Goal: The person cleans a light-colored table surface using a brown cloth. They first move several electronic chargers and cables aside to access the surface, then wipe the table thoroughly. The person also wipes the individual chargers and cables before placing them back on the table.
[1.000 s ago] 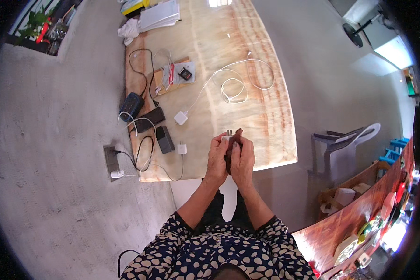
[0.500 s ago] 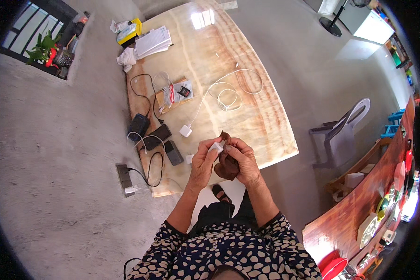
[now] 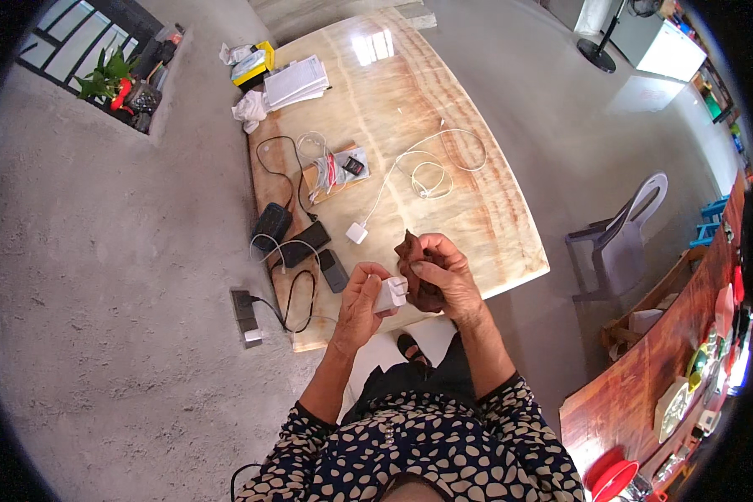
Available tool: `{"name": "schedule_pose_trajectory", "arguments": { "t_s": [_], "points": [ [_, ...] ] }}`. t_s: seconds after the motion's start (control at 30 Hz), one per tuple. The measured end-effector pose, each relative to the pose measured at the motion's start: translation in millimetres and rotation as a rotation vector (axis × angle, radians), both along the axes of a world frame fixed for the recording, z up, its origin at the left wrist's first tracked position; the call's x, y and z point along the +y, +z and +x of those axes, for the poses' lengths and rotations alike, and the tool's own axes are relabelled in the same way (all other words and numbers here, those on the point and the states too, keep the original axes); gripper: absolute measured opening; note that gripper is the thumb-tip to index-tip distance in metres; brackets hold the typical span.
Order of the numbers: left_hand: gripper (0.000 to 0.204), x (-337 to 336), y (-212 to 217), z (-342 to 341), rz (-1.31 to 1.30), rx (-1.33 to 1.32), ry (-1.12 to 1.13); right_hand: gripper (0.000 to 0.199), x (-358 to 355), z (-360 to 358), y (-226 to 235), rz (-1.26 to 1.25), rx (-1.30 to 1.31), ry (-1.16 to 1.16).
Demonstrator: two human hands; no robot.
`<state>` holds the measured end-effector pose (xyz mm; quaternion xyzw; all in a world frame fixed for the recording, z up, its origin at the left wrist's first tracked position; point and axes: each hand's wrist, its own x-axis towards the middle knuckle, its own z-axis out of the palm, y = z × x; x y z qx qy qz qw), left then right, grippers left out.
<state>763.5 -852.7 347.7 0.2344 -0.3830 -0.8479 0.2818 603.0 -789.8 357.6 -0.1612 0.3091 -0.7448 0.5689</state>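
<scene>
My left hand [image 3: 360, 309] pinches a white charger plug [image 3: 389, 295], whose metal prongs point right toward my other hand. A crumpled brown cloth [image 3: 424, 295] is bunched in my right hand [image 3: 453, 278], thumb on top. The cloth sits close beside the prongs; a small gap shows between it and the plug. Both hands are above the near edge of the marble-patterned table [image 3: 485, 243]. Beyond them lies another white charger [image 3: 356, 233] with a long white cable [image 3: 427, 191] looped on the tabletop.
Left on the table are a dark phone-like device [image 3: 334, 271], black devices [image 3: 271, 226] and tangled cords. A plastic bag of cables [image 3: 336, 171], papers [image 3: 296, 82] and a yellow box [image 3: 255, 67] lie farther back. A wall socket [image 3: 244, 314] is at left, a grey chair [image 3: 619, 243] at right.
My hands have drawn slightly apart, so the plug has come away from the cloth and its prongs now show. The whole scene has shifted a little to the right in view.
</scene>
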Motion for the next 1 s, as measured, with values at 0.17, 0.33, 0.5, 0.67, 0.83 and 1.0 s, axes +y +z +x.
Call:
{"name": "schedule_pose_trajectory", "arguments": {
  "t_s": [0.17,0.33,0.5,0.67,0.83,1.0],
  "points": [
    [0.023,0,12,7,0.081,-0.048,-0.052,0.016,8,2,15,0.068,0.136,0.326],
    [0.027,-7,14,13,-0.394,-0.436,-0.165,0.015,13,1,23,0.117,0.137,0.392],
    [0.03,5,24,6,0.055,0.038,-0.123,0.012,24,31,20,0.127,-0.035,-0.032],
    [0.027,18,28,-5,-0.03,-0.102,0.088,0.015,50,57,27,0.184,0.199,-0.113],
    [0.029,24,26,-7,-0.059,-0.13,0.012,0.024,64,64,23,0.235,1.04,-0.502],
    [0.023,32,27,-15,-0.092,-0.152,0.032,0.025,79,58,9,0.118,0.768,-0.351]
  ]
}}
